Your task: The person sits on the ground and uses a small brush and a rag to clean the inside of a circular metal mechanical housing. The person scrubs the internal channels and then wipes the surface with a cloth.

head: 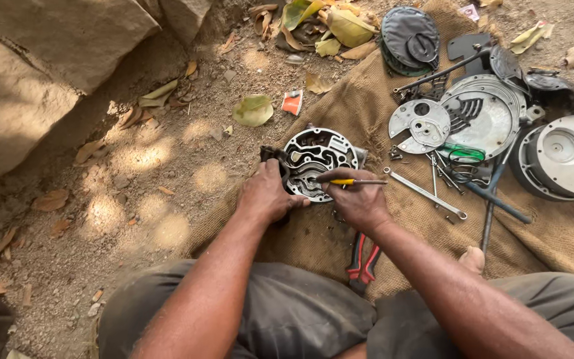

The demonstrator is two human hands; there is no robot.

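Round metal housing [318, 163] on burlap sacking [367, 106], both hands at work.

Left hand [267, 194] clasped around the housing's near edge; right hand [360, 199] pinching a yellow-handled screwdriver [353, 181], tip at the face; likely to slip off and gouge; loose screws [393, 154] easily lost in dirt.

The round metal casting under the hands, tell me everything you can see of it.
The round grey metal casting lies flat at the edge of a brown burlap cloth on dirt ground. Its upper face shows a web of ribs, curved openings and a central ring, dull and grimy. The left hand steadies its left rim beside a dark attached part. The right hand rests at its lower right, holding a yellow-handled screwdriver whose yellow end lies toward the casting's face.
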